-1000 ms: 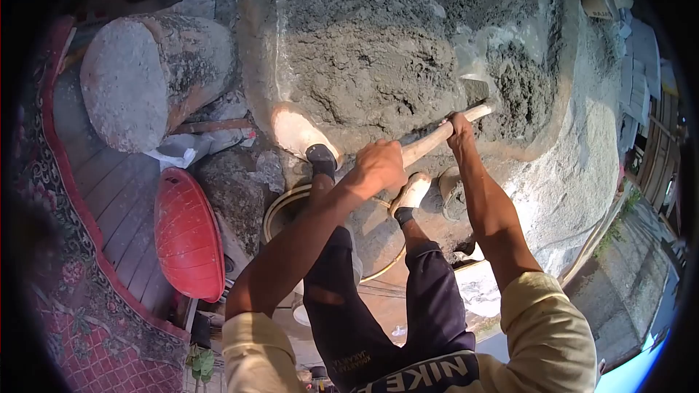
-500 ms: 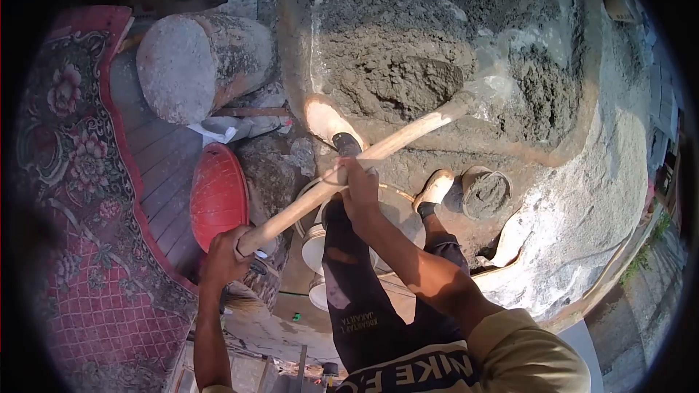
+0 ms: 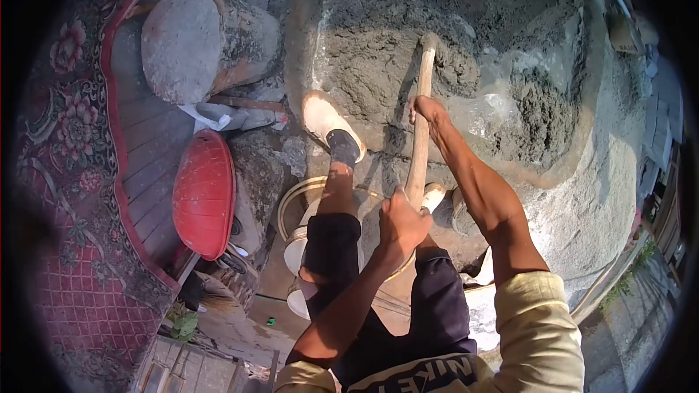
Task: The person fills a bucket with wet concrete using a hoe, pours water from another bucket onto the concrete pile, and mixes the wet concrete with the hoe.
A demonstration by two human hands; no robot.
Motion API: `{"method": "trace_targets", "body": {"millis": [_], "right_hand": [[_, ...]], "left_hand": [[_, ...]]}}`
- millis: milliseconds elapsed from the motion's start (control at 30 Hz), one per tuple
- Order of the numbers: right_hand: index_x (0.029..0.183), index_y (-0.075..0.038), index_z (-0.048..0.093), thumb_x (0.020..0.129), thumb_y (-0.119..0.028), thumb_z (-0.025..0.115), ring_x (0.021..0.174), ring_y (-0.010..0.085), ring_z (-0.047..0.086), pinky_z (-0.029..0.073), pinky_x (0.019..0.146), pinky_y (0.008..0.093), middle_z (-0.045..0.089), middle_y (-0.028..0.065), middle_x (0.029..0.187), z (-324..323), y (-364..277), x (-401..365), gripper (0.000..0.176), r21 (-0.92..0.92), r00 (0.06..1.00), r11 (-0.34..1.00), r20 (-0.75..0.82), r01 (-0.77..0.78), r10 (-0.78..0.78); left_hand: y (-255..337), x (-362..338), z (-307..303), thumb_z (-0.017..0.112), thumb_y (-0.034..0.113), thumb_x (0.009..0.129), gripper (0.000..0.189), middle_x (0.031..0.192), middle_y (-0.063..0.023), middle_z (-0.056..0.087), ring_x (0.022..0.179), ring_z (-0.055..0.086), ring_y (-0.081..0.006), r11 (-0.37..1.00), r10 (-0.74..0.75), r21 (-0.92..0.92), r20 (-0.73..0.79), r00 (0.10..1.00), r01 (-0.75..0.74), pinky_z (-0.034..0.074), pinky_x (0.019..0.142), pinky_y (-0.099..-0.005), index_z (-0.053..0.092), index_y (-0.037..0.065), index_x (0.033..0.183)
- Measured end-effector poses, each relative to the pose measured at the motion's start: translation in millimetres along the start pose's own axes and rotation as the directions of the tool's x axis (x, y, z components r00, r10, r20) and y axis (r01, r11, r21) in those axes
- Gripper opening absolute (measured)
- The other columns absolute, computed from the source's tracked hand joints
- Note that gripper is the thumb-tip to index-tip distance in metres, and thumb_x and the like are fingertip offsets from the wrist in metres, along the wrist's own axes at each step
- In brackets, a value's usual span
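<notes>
A hoe [image 3: 419,147] with a long wooden handle reaches away from me into wet grey mortar [image 3: 371,65]. Its head is sunk in the mix and mostly hidden. My left hand [image 3: 404,224] is closed around the near end of the handle, in front of my legs. Further up, my right hand [image 3: 428,110] grips the shaft above the near edge of the mortar bed. The handle stands almost straight away from my body.
A red bowl-shaped basin [image 3: 204,196] leans at left, below a concrete-crusted cylinder [image 3: 182,54]. White buckets [image 3: 295,251] stand beside my legs, and another bucket [image 3: 462,211] is partly hidden by my right foot. Pale sand [image 3: 575,225] slopes at right; a patterned carpet [image 3: 80,196] hangs far left.
The hoe has swung from a slant to nearly upright in view, its head moving left into the mortar. My left hand came rightward to the middle; my right hand slid further up the handle.
</notes>
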State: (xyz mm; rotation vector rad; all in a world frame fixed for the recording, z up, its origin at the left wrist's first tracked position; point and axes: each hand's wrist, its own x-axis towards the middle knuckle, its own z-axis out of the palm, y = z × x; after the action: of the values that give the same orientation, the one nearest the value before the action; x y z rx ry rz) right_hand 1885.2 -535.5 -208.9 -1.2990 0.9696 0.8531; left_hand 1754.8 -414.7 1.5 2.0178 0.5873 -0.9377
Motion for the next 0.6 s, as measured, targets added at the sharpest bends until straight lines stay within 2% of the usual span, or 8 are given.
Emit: {"method": "trace_targets", "body": {"millis": [167,233,300,367,400,433,567,600], "right_hand": [[0.086,0.002,0.055,0.076,-0.006,0.06,0.042,0.0173,0.051,0.044,0.039,0.0308,0.054,0.0074,0.06,-12.6,13.6,-46.9,0.014,-0.22,0.96,0.967,-0.214,0.13,-0.178],[0.095,0.005,0.055,0.073,-0.008,0.064,0.047,0.017,0.054,0.045,0.041,0.0309,0.056,0.009,0.062,-19.4,-6.4,-60.9,0.027,-0.193,0.955,0.958,-0.167,0.213,-0.246],[0.092,0.003,0.053,0.075,-0.006,0.065,0.047,0.0167,0.054,0.045,0.04,0.0301,0.056,0.0085,0.063,-15.2,-50.9,-58.7,0.022,-0.132,0.926,0.928,-0.105,0.349,-0.363],[0.088,0.001,0.051,0.077,-0.001,0.063,0.047,0.0158,0.055,0.046,0.04,0.0285,0.055,0.0072,0.063,0.6,-102.9,-39.9,0.016,0.048,0.892,0.892,-0.06,0.45,-0.448],[0.089,0.002,0.051,0.077,-0.001,0.061,0.046,0.0157,0.054,0.045,0.04,0.0277,0.056,0.0077,0.065,8.1,-128.2,-26.4,0.016,0.048,0.89,0.889,-0.031,0.456,-0.455],[0.084,0.002,0.053,0.078,-0.003,0.06,0.046,0.0158,0.054,0.044,0.04,0.028,0.058,0.0089,0.064,13.5,-147.8,-9.1,0.01,-0.165,0.838,0.832,-0.048,0.53,-0.543],[0.077,-0.001,0.055,0.075,-0.007,0.059,0.045,0.0155,0.051,0.042,0.04,0.0308,0.052,0.0059,0.056,-6.2,-94.6,54.1,0.008,-0.424,0.935,0.85,-0.02,0.312,-0.353],[0.086,0.001,0.059,0.074,-0.01,0.059,0.046,0.0169,0.053,0.043,0.042,0.033,0.055,0.0077,0.058,-29.9,-45.5,67.3,0.016,-0.601,0.938,0.772,-0.101,0.208,-0.332]], "left_hand": [[-63.1,-26.6,95.7,0.065,0.011,0.072,0.046,0.093,-0.031,0.063,0.09,0.061,-0.0468,0.965,-0.029,-0.26,0.004,1.0,0.029,0.05,0.078,-0.0494,0.05,-0.005,0.113],[-61.8,-24.0,108.5,0.065,0.011,0.073,0.043,0.092,-0.0286,0.063,0.089,0.061,-0.0471,0.966,-0.096,-0.239,0.007,0.995,0.095,0.049,0.078,-0.0499,0.052,0.0,0.112],[-44.3,11.7,100.4,0.066,0.013,0.074,0.035,0.086,-0.0273,0.063,0.084,0.061,-0.0465,0.944,0.063,-0.316,-0.116,0.991,-0.097,0.049,0.076,-0.0493,0.054,-0.001,0.104],[-21.7,59.7,88.1,0.065,0.013,0.074,0.027,0.083,-0.0255,0.063,0.081,0.062,-0.0439,0.953,0.034,-0.295,-0.131,0.991,-0.072,0.049,0.073,-0.0485,0.055,-0.001,0.096],[-10.2,85.4,80.0,0.065,0.013,0.074,0.027,0.083,-0.0255,0.063,0.081,0.062,-0.0439,0.95,0.029,-0.303,-0.143,0.989,-0.071,0.049,0.073,-0.0485,0.055,-0.001,0.096],[0.2,109.1,71.9,0.064,0.012,0.074,0.025,0.082,-0.0236,0.063,0.08,0.063,-0.0413,0.926,-0.008,-0.375,-0.109,0.994,-0.034,0.049,0.072,-0.0466,0.055,-0.001,0.093],[-21.5,114.6,130.3,0.063,0.011,0.073,0.024,0.081,-0.0167,0.065,0.077,0.066,-0.0322,0.87,-0.126,-0.473,0.056,0.99,0.137,0.051,0.064,-0.0396,0.058,0.001,0.094],[-30.0,90.3,164.0,0.064,0.014,0.074,0.03,0.082,-0.0148,0.066,0.077,0.067,-0.0293,0.849,-0.093,-0.527,-0.074,0.993,0.041,0.051,0.063,-0.0369,0.059,0.003,0.101]]}}
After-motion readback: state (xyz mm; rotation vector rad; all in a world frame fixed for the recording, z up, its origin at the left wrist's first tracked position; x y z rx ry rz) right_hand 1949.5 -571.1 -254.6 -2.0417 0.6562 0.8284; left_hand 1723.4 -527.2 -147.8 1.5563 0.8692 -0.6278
